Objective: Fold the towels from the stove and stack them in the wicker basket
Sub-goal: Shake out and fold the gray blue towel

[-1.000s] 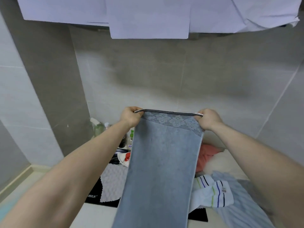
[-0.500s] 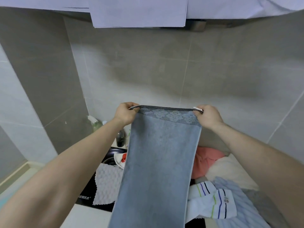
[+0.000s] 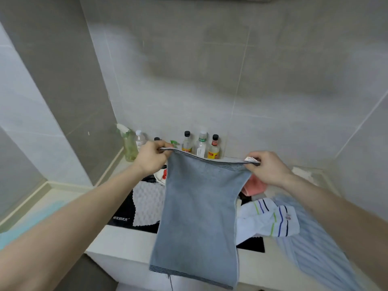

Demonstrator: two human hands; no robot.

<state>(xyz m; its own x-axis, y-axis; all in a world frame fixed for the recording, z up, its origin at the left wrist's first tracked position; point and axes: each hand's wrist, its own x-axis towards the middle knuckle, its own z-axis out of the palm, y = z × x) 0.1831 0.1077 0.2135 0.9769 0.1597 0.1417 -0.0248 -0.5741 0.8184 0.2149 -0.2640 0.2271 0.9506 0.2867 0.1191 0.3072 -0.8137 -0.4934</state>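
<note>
Left hand and right hand pinch the blue towel's top corners, hanging unfolded over the bench; other towels lie unfolded far right; no basket in view; most remains.

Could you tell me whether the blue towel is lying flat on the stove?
No, the blue towel hangs in the air, its top corners pinched by the left hand and right hand.

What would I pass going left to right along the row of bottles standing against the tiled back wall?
Pale green spray bottle with a white trigger → clear bottle with a white cap → black-capped bottle with a yellow label → white-capped clear bottle → black-capped bottle with a red and yellow label.
</note>
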